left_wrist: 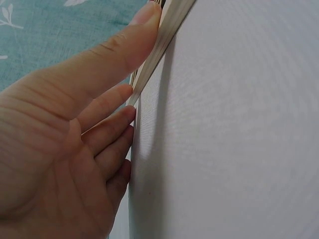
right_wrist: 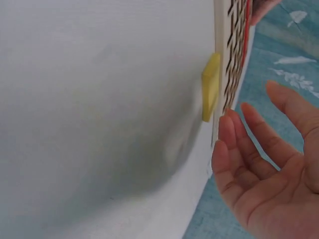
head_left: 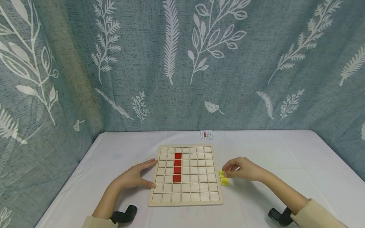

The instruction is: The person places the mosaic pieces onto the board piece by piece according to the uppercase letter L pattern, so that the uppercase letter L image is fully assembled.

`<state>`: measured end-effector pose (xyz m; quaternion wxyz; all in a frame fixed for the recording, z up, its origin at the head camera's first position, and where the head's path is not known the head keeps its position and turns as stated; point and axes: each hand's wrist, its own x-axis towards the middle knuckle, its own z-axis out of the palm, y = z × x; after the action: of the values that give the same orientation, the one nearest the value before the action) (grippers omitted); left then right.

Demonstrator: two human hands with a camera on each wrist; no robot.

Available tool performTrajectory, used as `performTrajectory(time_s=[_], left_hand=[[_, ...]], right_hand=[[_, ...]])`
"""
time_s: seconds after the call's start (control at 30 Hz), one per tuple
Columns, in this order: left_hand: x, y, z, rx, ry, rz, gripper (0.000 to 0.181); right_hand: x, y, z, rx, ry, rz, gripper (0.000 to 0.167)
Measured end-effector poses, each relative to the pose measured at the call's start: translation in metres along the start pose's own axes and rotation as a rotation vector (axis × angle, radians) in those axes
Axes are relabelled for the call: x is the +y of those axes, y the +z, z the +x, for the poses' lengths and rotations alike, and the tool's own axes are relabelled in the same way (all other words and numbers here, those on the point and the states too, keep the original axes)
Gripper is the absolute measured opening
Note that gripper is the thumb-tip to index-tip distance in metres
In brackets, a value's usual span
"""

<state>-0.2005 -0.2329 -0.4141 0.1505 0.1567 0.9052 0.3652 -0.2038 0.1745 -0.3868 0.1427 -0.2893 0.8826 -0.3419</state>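
Observation:
A wooden grid board (head_left: 185,204) lies on the table, with a column of several red tiles (head_left: 177,170) in its cells. My left hand (head_left: 132,176) rests against the board's left edge, thumb and fingers spread; in the left wrist view its thumb (left_wrist: 117,52) touches the wooden rim. On the right, my right hand (head_left: 246,170) hovers over two yellow tiles (head_left: 224,181) beside the board. The right wrist view shows a yellow tile (right_wrist: 211,89) on the table and the fingers (right_wrist: 264,132) loosely bent, apart from the thumb, with nothing between them.
Behind the board lies a small pattern card (head_left: 206,135) showing a grid with red and yellow squares. A white cloth covers the table (head_left: 285,158). The leaf-patterned curtain (head_left: 182,104) hangs along the back and sides. Black devices (head_left: 124,216) are strapped to both wrists.

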Motion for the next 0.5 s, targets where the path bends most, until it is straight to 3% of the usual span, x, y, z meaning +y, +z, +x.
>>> performTrajectory(time_s=[0.5], left_hand=[[-0.0006,-0.0002,-0.0002,0.006,0.006,-0.011,0.096]], right_hand=[[0.0001,0.0107,-0.0025,0.003,0.001,-0.051,0.022]])
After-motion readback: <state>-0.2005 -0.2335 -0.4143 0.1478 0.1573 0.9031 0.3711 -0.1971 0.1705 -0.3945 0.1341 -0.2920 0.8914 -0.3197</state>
